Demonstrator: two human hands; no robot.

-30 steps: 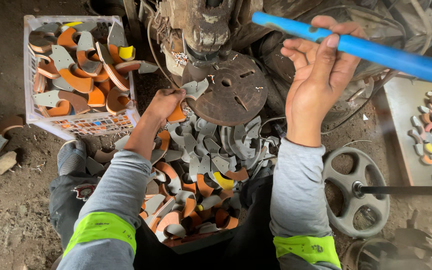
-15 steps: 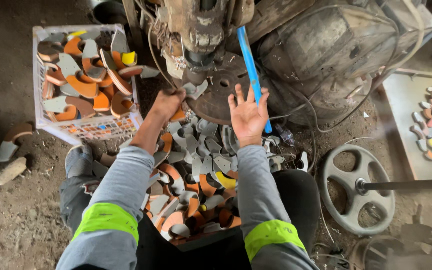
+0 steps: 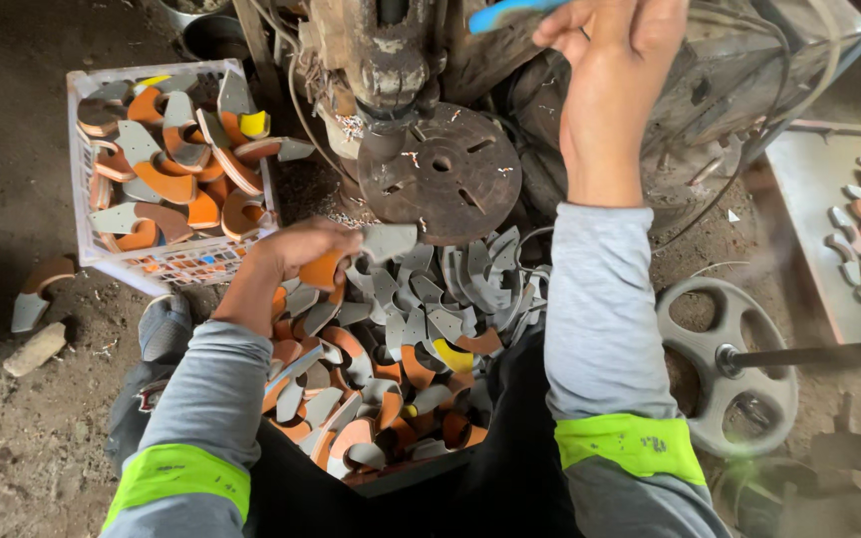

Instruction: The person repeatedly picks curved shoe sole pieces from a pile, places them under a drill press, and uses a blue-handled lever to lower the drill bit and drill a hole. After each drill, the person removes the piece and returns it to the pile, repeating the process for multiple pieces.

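We see the left hand [image 3: 291, 254] pinching a grey curved piece [image 3: 388, 240] by one end, fingers pressed on it, just below the disc [image 3: 442, 180] of the press. Piece sits over the pile [image 3: 401, 349] of grey/orange pieces, front of disc. Right hand [image 3: 612, 60] is up, right of the disc, fingers wrapped round a blue handle [image 3: 503, 13]. White crate [image 3: 87, 244] w/ more pieces is left of disc; spoked wheel [image 3: 724, 364] lower right of it.

Dirt floor [image 3: 12, 149] bears a white crate [image 3: 87, 244]
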